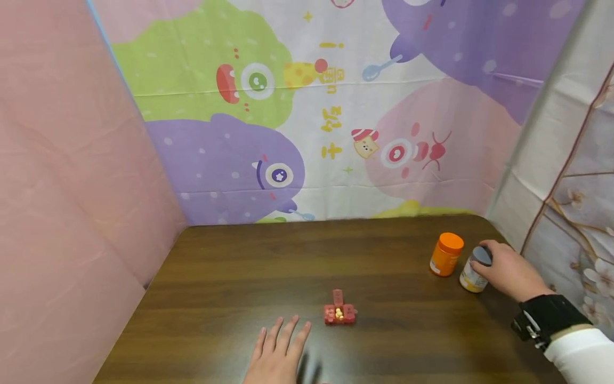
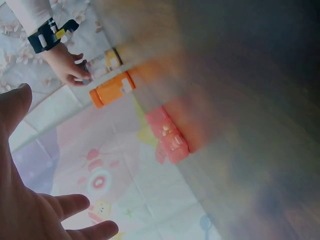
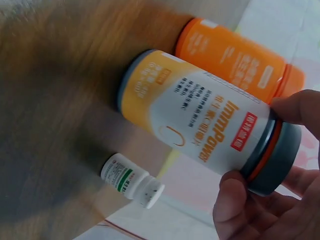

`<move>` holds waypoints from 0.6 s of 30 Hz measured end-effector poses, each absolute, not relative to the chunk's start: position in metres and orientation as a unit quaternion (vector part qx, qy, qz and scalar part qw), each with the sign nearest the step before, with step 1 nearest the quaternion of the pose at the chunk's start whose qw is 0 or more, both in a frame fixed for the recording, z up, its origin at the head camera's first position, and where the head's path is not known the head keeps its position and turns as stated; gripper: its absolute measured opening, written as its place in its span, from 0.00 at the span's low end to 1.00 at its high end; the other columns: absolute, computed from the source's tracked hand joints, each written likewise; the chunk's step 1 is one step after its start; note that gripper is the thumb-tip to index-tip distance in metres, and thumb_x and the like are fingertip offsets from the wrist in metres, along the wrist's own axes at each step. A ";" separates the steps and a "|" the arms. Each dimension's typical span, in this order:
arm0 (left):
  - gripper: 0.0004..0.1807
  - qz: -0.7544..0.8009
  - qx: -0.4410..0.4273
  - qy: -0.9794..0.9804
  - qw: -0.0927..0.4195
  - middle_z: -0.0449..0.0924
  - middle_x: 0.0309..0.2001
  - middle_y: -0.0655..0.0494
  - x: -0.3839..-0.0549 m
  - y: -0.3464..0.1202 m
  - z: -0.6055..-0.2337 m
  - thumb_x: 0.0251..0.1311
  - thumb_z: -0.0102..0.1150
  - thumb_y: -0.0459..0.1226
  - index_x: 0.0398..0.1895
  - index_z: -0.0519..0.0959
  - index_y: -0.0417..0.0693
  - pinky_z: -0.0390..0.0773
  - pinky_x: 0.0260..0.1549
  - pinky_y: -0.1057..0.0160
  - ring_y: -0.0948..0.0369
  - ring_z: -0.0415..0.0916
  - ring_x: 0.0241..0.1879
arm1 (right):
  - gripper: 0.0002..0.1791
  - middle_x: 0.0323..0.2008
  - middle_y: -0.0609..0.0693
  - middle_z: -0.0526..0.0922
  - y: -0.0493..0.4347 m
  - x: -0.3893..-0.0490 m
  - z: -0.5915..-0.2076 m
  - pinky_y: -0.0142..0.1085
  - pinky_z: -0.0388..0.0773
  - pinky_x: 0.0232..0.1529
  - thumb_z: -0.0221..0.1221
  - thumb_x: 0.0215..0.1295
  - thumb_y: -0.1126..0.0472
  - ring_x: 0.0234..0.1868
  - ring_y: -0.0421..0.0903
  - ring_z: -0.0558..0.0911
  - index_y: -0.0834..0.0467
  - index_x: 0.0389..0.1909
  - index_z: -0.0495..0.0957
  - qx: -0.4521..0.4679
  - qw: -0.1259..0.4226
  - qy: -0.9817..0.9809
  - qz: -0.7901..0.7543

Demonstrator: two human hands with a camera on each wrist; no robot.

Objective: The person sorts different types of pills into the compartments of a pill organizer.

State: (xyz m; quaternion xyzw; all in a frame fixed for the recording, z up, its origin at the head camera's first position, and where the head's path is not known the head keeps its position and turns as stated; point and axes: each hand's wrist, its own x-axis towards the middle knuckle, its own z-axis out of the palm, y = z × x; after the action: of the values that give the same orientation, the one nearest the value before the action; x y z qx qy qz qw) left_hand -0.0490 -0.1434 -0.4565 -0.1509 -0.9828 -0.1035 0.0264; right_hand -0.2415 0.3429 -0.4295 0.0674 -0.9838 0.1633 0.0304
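Note:
At the table's right side my right hand (image 1: 513,269) grips the dark grey cap of a supplement bottle (image 1: 473,274), thumb and fingers around it. The right wrist view shows the bottle (image 3: 195,112) with a white and yellow label and the cap in my fingers. Just left of it stands an orange bottle (image 1: 446,256) with an orange cap. A small red pill box (image 1: 339,313) sits near the middle, one lid up and pale pills in that compartment. To its lower left is my left hand (image 1: 278,352), fingers straight and spread, holding nothing.
A small white bottle (image 3: 131,180) with a green-striped label stands close to the supplement bottle in the right wrist view. The brown wooden table (image 1: 230,272) meets a cartoon-printed cloth (image 1: 331,186) at the back. Other cloths hang on both sides.

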 end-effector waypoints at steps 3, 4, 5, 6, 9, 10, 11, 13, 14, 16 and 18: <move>0.57 -0.096 -0.152 -0.983 0.044 0.63 0.72 0.51 -0.049 -0.145 -0.459 0.48 0.35 0.81 0.74 0.62 0.56 0.58 0.64 0.38 0.45 0.59 0.70 | 0.40 0.51 0.78 0.71 0.346 -0.250 -0.432 0.62 0.73 0.43 0.61 0.65 0.48 0.47 0.70 0.75 0.77 0.62 0.63 0.069 0.037 -0.982 0.171; 0.56 -0.094 -0.153 -0.982 0.051 0.63 0.72 0.51 -0.049 -0.145 -0.460 0.49 0.35 0.81 0.74 0.63 0.56 0.59 0.64 0.39 0.45 0.59 0.70 | 0.40 0.52 0.78 0.70 0.347 -0.252 -0.433 0.62 0.72 0.45 0.61 0.65 0.48 0.48 0.70 0.75 0.77 0.63 0.62 0.068 0.039 -0.982 0.172; 0.56 -0.091 -0.155 -0.982 0.059 0.64 0.72 0.51 -0.049 -0.145 -0.461 0.49 0.36 0.81 0.73 0.63 0.56 0.60 0.64 0.39 0.45 0.60 0.69 | 0.40 0.52 0.78 0.70 0.347 -0.253 -0.434 0.63 0.72 0.46 0.61 0.65 0.48 0.48 0.70 0.75 0.77 0.63 0.62 0.068 0.043 -0.982 0.174; 0.56 -0.089 -0.156 -0.982 0.066 0.64 0.71 0.51 -0.049 -0.145 -0.462 0.49 0.36 0.81 0.73 0.64 0.56 0.60 0.63 0.39 0.45 0.61 0.69 | 0.40 0.53 0.78 0.69 0.348 -0.254 -0.435 0.63 0.72 0.46 0.61 0.66 0.48 0.49 0.70 0.74 0.76 0.63 0.62 0.068 0.046 -0.981 0.175; 0.56 -0.091 -0.157 -0.981 0.067 0.64 0.72 0.51 -0.048 -0.144 -0.463 0.49 0.37 0.81 0.73 0.64 0.56 0.60 0.63 0.39 0.45 0.61 0.69 | 0.43 0.55 0.79 0.67 0.350 -0.255 -0.438 0.65 0.70 0.48 0.61 0.66 0.46 0.51 0.72 0.73 0.77 0.65 0.60 0.062 0.048 -0.981 0.178; 0.56 -0.091 -0.156 -0.982 0.062 0.64 0.72 0.52 -0.049 -0.143 -0.463 0.49 0.37 0.81 0.73 0.64 0.56 0.60 0.64 0.39 0.45 0.60 0.69 | 0.46 0.56 0.80 0.65 0.350 -0.254 -0.439 0.65 0.70 0.48 0.60 0.66 0.44 0.51 0.73 0.72 0.77 0.67 0.57 0.056 0.048 -0.981 0.180; 0.55 -0.092 -0.153 -0.982 0.055 0.63 0.72 0.51 -0.049 -0.143 -0.462 0.50 0.38 0.80 0.73 0.64 0.56 0.60 0.64 0.39 0.45 0.60 0.70 | 0.49 0.58 0.81 0.63 0.350 -0.254 -0.440 0.67 0.69 0.49 0.60 0.66 0.41 0.53 0.75 0.70 0.77 0.69 0.54 0.050 0.049 -0.980 0.186; 0.54 -0.097 -0.143 -0.984 0.038 0.63 0.72 0.52 -0.049 -0.140 -0.460 0.50 0.40 0.80 0.74 0.63 0.57 0.58 0.65 0.39 0.45 0.59 0.70 | 0.55 0.61 0.82 0.58 0.349 -0.251 -0.440 0.69 0.66 0.50 0.58 0.65 0.37 0.56 0.78 0.67 0.76 0.72 0.47 0.032 0.059 -0.978 0.196; 0.54 -0.099 -0.138 -0.985 0.029 0.62 0.72 0.51 -0.050 -0.139 -0.460 0.50 0.40 0.80 0.74 0.63 0.57 0.58 0.65 0.39 0.45 0.59 0.70 | 0.57 0.62 0.83 0.56 0.348 -0.249 -0.440 0.70 0.66 0.50 0.57 0.65 0.36 0.56 0.79 0.65 0.76 0.73 0.43 0.021 0.069 -0.977 0.201; 0.54 -0.106 -0.129 -0.986 0.015 0.63 0.72 0.51 -0.052 -0.138 -0.459 0.51 0.42 0.79 0.74 0.64 0.56 0.58 0.65 0.39 0.45 0.59 0.70 | 0.59 0.62 0.83 0.55 0.343 -0.242 -0.436 0.70 0.66 0.47 0.56 0.65 0.33 0.56 0.79 0.65 0.74 0.74 0.41 -0.003 0.092 -0.972 0.215; 0.54 -0.122 -0.123 -0.985 0.000 0.64 0.72 0.50 -0.055 -0.137 -0.459 0.50 0.45 0.78 0.73 0.64 0.55 0.59 0.64 0.39 0.45 0.60 0.70 | 0.56 0.60 0.80 0.60 0.334 -0.231 -0.432 0.67 0.68 0.43 0.56 0.66 0.34 0.53 0.76 0.67 0.74 0.73 0.46 -0.014 0.123 -0.967 0.222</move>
State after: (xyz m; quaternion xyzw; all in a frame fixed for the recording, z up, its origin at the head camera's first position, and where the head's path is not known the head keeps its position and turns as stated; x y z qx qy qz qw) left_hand -0.0553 -0.1375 -0.4594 -0.1228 -0.9850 -0.1216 0.0002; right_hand -0.2310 0.3344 -0.4319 -0.0144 -0.9672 0.2219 0.1230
